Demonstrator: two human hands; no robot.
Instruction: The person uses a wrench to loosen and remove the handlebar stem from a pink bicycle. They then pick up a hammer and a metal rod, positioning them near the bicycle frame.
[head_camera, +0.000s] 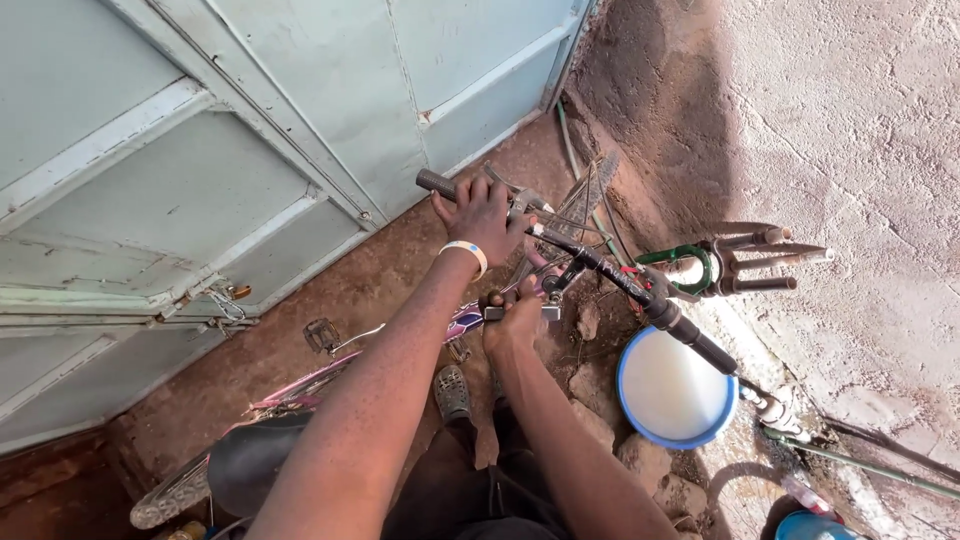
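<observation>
Nearest, right hand (515, 318) clamped on small tool (497, 312), probably a spanner, at stem; left hand (484, 215) gripping handlebar (600, 265), steadying bicycle.

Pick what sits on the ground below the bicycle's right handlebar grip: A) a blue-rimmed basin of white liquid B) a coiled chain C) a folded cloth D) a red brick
A: a blue-rimmed basin of white liquid lies beneath the right handlebar grip.
</observation>
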